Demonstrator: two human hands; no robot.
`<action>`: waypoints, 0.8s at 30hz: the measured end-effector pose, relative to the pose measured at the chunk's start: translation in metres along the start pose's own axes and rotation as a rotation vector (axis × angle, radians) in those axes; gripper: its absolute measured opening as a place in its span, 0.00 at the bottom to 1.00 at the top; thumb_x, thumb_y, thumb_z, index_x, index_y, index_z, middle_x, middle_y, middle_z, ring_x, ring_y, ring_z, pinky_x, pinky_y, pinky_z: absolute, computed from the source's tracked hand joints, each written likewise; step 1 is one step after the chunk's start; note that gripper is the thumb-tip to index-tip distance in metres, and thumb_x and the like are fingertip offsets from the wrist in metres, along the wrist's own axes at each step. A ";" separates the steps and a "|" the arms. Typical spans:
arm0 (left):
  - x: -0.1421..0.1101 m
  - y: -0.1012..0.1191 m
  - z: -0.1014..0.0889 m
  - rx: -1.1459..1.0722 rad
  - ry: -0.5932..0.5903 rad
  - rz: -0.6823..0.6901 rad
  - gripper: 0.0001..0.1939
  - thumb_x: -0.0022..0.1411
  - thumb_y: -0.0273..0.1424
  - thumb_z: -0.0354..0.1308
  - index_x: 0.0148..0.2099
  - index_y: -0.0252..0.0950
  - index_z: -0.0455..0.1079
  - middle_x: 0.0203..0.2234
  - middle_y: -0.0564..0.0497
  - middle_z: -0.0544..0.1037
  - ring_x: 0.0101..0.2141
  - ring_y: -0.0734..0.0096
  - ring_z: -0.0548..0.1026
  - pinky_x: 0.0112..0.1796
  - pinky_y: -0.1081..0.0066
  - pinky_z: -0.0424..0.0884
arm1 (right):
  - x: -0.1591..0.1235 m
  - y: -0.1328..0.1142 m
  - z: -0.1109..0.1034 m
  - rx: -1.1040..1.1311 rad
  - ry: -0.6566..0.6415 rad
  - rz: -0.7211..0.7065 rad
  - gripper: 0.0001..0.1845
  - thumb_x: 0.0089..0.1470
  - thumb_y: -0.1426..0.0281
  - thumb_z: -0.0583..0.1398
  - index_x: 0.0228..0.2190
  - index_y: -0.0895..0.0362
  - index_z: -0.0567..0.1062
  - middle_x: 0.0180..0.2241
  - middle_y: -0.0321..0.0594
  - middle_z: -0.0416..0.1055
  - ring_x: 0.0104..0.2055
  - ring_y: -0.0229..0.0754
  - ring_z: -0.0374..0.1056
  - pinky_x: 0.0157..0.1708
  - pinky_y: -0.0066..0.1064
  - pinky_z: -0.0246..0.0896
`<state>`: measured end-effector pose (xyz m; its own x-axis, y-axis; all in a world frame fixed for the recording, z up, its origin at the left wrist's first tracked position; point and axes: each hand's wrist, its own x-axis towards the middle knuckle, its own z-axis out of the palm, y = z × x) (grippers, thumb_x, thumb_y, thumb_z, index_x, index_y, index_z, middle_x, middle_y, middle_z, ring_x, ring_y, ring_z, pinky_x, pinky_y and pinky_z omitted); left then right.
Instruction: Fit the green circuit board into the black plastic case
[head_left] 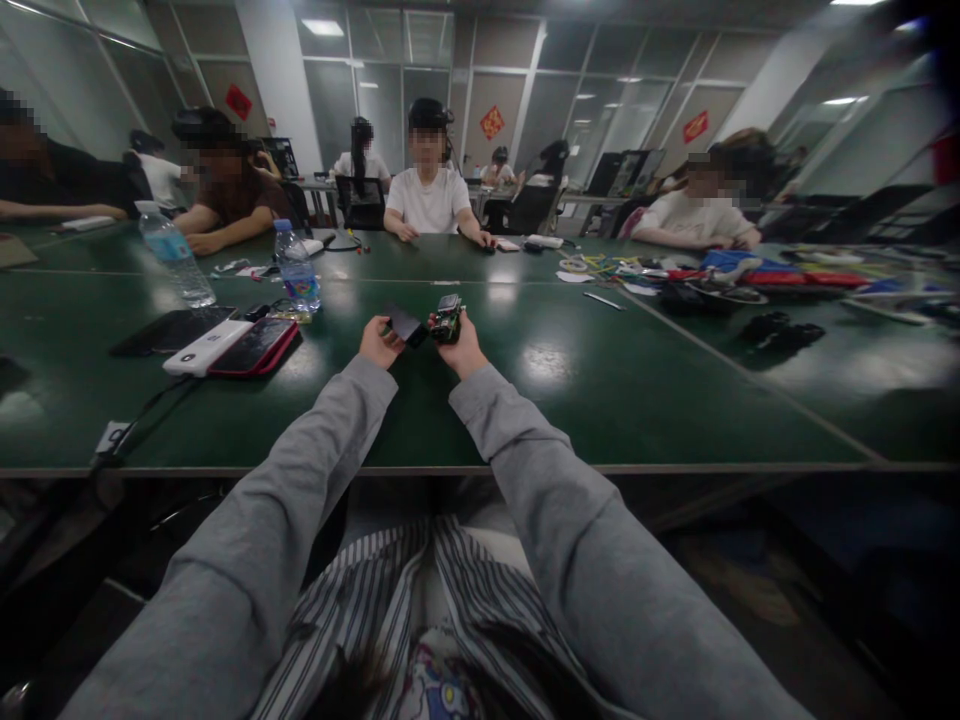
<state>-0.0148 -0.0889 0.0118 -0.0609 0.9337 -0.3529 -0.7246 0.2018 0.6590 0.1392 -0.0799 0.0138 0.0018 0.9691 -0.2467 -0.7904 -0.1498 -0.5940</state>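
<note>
My left hand (379, 343) is closed on a flat dark card-like piece (406, 325), held tilted just above the green table (570, 400). My right hand (461, 350) grips a small dark gadget (448, 319) with bits of red and green on it, right beside the card. Both hands sit close together over the middle of the table, and the two objects nearly touch. Grey sleeves cover both of my arms.
To the left lie a red-cased phone (255, 347), a white power bank (208, 348), a black phone (171, 330) and two water bottles (297, 267). A cable (142, 415) runs to the near edge. Several people sit around the table; colourful clutter (720, 275) lies at the right.
</note>
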 end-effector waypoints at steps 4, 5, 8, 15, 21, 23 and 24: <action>-0.007 -0.003 -0.003 -0.122 -0.086 -0.008 0.14 0.73 0.40 0.53 0.45 0.37 0.73 0.25 0.49 0.75 0.28 0.63 0.77 0.36 0.65 0.77 | -0.003 -0.001 0.001 -0.006 -0.005 0.019 0.25 0.75 0.58 0.45 0.39 0.56 0.76 0.25 0.37 0.76 0.26 0.38 0.74 0.23 0.24 0.69; -0.008 -0.003 -0.004 -0.141 -0.116 0.007 0.18 0.74 0.45 0.52 0.45 0.36 0.73 0.26 0.48 0.76 0.29 0.62 0.78 0.37 0.64 0.78 | -0.004 -0.001 0.001 -0.005 -0.007 0.024 0.24 0.74 0.57 0.45 0.39 0.56 0.76 0.25 0.37 0.76 0.27 0.38 0.74 0.23 0.25 0.69; -0.009 -0.006 -0.004 -0.142 -0.155 0.027 0.27 0.72 0.56 0.51 0.43 0.36 0.74 0.26 0.48 0.77 0.31 0.61 0.79 0.42 0.62 0.79 | -0.005 -0.001 0.002 -0.007 -0.012 0.025 0.24 0.74 0.57 0.46 0.38 0.56 0.75 0.24 0.37 0.76 0.26 0.38 0.73 0.23 0.24 0.69; -0.007 -0.010 -0.003 -0.121 -0.102 0.013 0.22 0.74 0.49 0.51 0.44 0.35 0.74 0.26 0.50 0.76 0.29 0.64 0.77 0.43 0.64 0.76 | -0.006 -0.003 0.005 -0.033 -0.059 0.024 0.23 0.75 0.61 0.45 0.37 0.56 0.74 0.23 0.36 0.75 0.24 0.38 0.73 0.21 0.23 0.67; -0.004 -0.015 -0.002 -0.271 -0.096 0.042 0.18 0.70 0.36 0.48 0.46 0.33 0.76 0.27 0.48 0.79 0.30 0.63 0.79 0.39 0.67 0.75 | -0.003 -0.003 0.009 -0.106 -0.063 -0.094 0.18 0.74 0.64 0.48 0.39 0.55 0.75 0.24 0.34 0.76 0.25 0.37 0.72 0.25 0.25 0.69; -0.001 -0.016 -0.004 -0.270 -0.106 0.042 0.18 0.69 0.36 0.48 0.46 0.32 0.77 0.28 0.47 0.80 0.31 0.62 0.79 0.39 0.67 0.75 | -0.001 -0.002 0.010 -0.181 -0.062 -0.202 0.14 0.73 0.65 0.51 0.39 0.55 0.74 0.25 0.31 0.76 0.25 0.35 0.72 0.28 0.25 0.70; 0.000 -0.017 -0.005 -0.267 -0.109 0.043 0.18 0.69 0.35 0.48 0.45 0.32 0.77 0.29 0.46 0.80 0.31 0.62 0.79 0.39 0.67 0.75 | 0.000 -0.001 0.010 -0.228 -0.068 -0.259 0.11 0.72 0.65 0.53 0.40 0.54 0.74 0.26 0.30 0.76 0.25 0.35 0.72 0.30 0.25 0.70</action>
<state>-0.0059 -0.0940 -0.0020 -0.0319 0.9689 -0.2452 -0.8789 0.0897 0.4685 0.1339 -0.0780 0.0224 0.1376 0.9903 -0.0190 -0.6122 0.0700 -0.7876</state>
